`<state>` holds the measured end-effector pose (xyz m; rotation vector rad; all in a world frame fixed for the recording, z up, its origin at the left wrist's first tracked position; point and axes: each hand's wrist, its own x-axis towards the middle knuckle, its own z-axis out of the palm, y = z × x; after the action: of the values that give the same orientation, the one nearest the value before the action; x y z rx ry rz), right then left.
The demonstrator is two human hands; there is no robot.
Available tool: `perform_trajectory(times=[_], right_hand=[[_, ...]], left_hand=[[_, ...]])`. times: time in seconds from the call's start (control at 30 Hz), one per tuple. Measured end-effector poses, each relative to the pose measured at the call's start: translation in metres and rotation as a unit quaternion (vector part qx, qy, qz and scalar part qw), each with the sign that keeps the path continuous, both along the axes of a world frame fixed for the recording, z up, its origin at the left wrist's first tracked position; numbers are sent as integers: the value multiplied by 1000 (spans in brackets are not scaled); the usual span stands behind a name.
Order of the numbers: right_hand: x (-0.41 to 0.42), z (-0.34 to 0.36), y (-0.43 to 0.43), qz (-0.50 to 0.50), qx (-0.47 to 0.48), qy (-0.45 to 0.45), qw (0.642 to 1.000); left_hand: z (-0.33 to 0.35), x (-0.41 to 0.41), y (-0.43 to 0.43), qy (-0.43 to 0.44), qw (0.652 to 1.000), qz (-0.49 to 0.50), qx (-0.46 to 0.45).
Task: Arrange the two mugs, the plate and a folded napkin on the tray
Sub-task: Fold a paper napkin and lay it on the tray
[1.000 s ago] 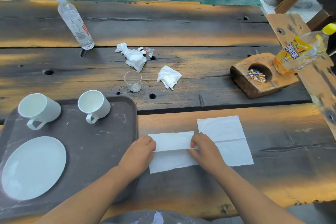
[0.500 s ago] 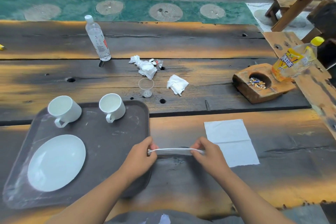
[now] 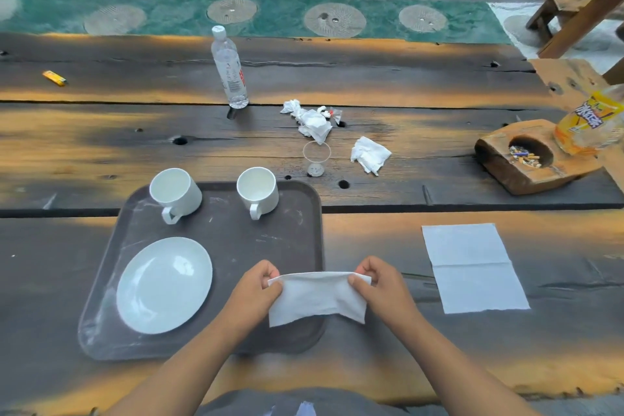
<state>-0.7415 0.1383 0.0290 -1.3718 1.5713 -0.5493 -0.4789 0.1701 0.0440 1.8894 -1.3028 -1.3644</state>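
Two hands, left hand [image 3: 254,290] and right hand [image 3: 381,284], pinch one folded napkin [image 3: 317,297] taut above the tray's [image 3: 304,213] near right corner. On the tray sit two mugs, left mug [image 3: 175,191] and right mug [image 3: 258,191], at the far side and one plate [image 3: 164,284] near left; a second napkin [image 3: 472,267] lies flat on the table [image 3: 101,138] to the right.

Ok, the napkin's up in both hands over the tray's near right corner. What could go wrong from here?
1. The napkin hangs loosely between the left hand and right hand, held only at its top corners, so the fold may open on release.
2. Laid where it hangs, it could end up over the tray rim, partly on the table.
3. Moved left, it might overlap the plate.
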Motion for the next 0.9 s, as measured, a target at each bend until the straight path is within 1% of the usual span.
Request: perform_trajectory(times=[0.13, 0.27, 0.4, 0.6, 0.73, 0.9], right_hand=[[33, -6, -2, 5, 34, -13, 999], [67, -9, -6, -1, 75, -18, 997], [92, -11, -12, 0, 95, -4, 995], [113, -16, -25, 41, 121, 51, 990], [119, -17, -36, 64, 121, 96, 986], [124, -19, -43, 76, 122, 137, 980]], left_hand=[[0, 33, 3, 17, 999, 32, 30], [-8, 68, 0, 14, 997, 36, 61], [-15, 90, -7, -3, 996, 46, 78], [-25, 102, -19, -61, 991, 58, 101], [-31, 104, -28, -77, 986, 61, 131], [-35, 103, -32, -103, 984, 74, 125]])
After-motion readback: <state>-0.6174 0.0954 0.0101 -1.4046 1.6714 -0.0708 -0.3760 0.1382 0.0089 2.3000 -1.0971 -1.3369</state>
